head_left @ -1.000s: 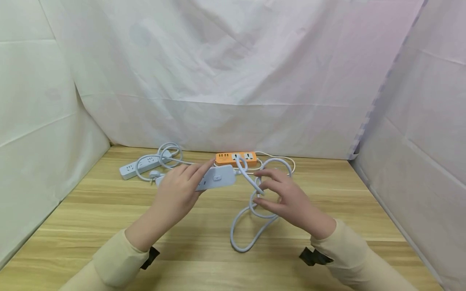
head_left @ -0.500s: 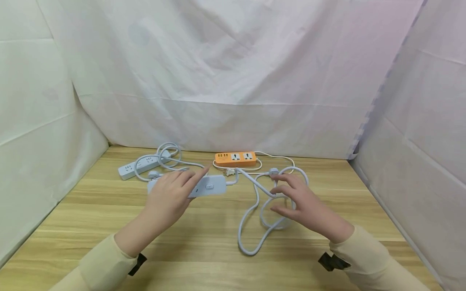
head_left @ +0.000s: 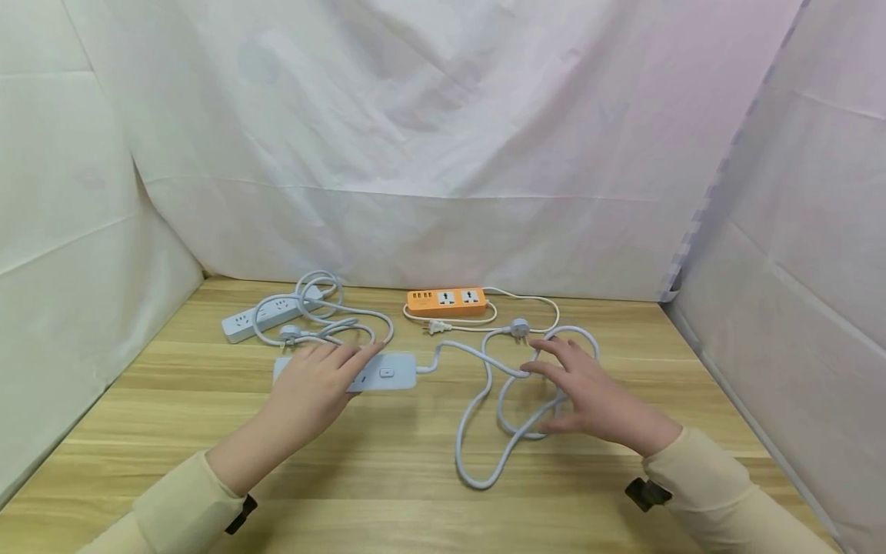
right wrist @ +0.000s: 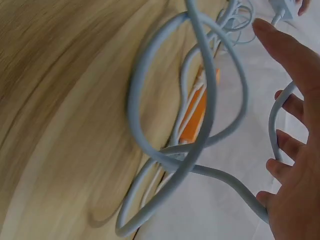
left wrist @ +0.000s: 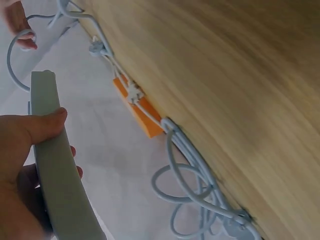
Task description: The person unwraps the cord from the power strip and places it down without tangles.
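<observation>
My left hand [head_left: 308,392] grips a white power strip [head_left: 398,371] from above, its middle covered by the fingers. In the left wrist view the thumb lies along one side of this power strip [left wrist: 65,185], with fingertips showing past the other edge. From its right end runs a thick pale cord [head_left: 477,485], looped across the table. My right hand [head_left: 598,396] is at these loops, thumb and fingers spread apart. A strand of cord [right wrist: 273,127] passes by its fingers in the right wrist view, without the thumb closing on it. The cord's plug [head_left: 519,328] lies behind the loops.
An orange power strip [head_left: 453,303] with a thin white cord and plug [head_left: 438,327] lies at the back. Another white power strip [head_left: 242,323] with a coiled cord and a plug [head_left: 290,333] is at back left. White cloth [head_left: 415,138] walls the wooden table.
My left hand has moved the power strip left and toward me, lower to the table. My right hand has moved right, spreading the cord's loops, and its fingers have opened wider.
</observation>
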